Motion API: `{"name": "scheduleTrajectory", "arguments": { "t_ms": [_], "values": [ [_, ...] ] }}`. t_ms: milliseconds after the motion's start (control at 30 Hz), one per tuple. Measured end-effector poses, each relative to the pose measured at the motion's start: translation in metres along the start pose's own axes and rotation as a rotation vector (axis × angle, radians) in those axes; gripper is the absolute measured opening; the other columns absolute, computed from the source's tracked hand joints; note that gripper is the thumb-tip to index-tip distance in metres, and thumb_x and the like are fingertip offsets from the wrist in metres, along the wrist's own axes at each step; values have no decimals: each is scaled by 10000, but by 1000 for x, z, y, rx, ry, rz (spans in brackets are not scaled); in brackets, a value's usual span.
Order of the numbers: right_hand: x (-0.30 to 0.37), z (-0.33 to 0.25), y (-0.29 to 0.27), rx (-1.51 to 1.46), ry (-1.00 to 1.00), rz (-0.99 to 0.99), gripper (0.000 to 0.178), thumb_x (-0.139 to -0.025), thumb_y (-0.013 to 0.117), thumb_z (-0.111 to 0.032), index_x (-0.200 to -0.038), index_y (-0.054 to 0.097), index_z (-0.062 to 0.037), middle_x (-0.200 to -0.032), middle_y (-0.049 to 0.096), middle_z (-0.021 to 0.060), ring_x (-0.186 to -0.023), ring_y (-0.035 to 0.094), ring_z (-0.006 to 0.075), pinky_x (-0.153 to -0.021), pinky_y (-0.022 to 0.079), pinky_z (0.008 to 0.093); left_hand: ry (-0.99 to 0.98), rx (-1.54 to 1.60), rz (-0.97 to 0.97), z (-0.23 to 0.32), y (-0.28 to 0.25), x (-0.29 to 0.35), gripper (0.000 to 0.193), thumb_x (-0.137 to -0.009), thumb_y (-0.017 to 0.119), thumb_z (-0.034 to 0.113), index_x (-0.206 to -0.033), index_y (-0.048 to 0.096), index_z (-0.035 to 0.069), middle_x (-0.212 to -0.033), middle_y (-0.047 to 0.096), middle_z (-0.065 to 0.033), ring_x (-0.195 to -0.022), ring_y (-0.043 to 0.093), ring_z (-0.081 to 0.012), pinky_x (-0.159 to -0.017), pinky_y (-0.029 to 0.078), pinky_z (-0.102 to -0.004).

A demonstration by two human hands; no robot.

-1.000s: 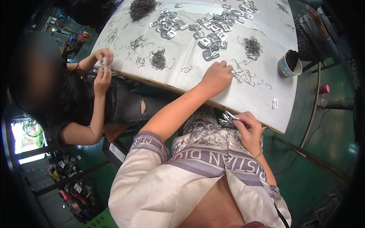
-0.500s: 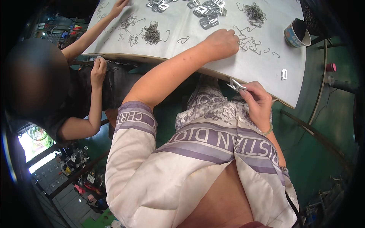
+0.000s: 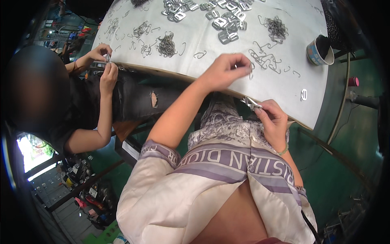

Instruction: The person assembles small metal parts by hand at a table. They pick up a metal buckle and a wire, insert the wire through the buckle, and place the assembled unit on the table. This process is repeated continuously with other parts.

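Observation:
My left hand is over the near part of the table, its thumb and forefinger pinched on a small bent wire hook. To its right lie scattered wire hooks on the pale tabletop. My right hand grips a silver metal buckle between thumb and fingers, just off the table's front edge. Part of that buckle is covered by my fingertips. Beyond my left hand sits a heap of silver buckles, and a denser pile of wire hooks is to the right of the heap.
One flat buckle lies near the table's right edge. A paper cup with something black inside stands farther back. At left sits a co-worker, both hands at the table edge, beside another hook pile.
My left hand has come back from the loose hooks toward me, a wire hook now showing in its fingers. My right hand still holds the buckle. The co-worker's hands have come together.

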State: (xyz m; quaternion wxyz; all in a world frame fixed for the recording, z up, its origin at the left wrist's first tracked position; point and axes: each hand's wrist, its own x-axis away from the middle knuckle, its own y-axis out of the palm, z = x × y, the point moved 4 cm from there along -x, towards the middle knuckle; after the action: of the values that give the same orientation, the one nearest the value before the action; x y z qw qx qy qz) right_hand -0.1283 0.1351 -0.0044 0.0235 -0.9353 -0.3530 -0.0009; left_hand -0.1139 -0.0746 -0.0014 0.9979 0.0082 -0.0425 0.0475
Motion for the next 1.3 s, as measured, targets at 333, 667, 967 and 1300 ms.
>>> {"name": "scheduleTrajectory", "arguments": {
  "t_ms": [333, 667, 967, 1300],
  "values": [
    [-5, -8, 7, -9, -10, -1, 99, -837, 659, 22, -931, 690, 33, -832, 621, 62, -768, 573, 121, -691, 450, 240, 238, -241, 6, 31, 35, 61, 56, -887, 585, 50, -919, 583, 4, -974, 529, -70, -909, 509, -145, -821, 421, -282],
    [-20, -7, -5, 6, -32, 4, 69, -836, 630, 11, -849, 693, 35, -769, 622, 67, -733, 570, 141, -673, 440, 264, 209, -242, 83, 20, 41, 69, 87, -935, 518, 21, -1014, 524, -14, -972, 656, -116, -922, 625, -172, -856, 480, -306],
    [-91, -6, -9, 345, -288, 75, 134, -817, 717, -86, -930, 726, -14, -768, 628, 43, -679, 530, 112, -624, 431, 249, 252, -282, 142, 25, 29, 78, 62, -934, 506, 20, -993, 517, 4, -968, 658, -124, -928, 634, -188, -862, 480, -316],
    [-115, 10, 27, 743, -367, 25, 332, -709, 786, -181, -1009, 712, -57, -879, 604, 87, -868, 545, 269, -787, 434, 381, 264, -311, 191, 23, 32, 89, 70, -905, 537, -3, -974, 542, 8, -939, 642, -109, -907, 614, -204, -829, 479, -321]
  ]
}}
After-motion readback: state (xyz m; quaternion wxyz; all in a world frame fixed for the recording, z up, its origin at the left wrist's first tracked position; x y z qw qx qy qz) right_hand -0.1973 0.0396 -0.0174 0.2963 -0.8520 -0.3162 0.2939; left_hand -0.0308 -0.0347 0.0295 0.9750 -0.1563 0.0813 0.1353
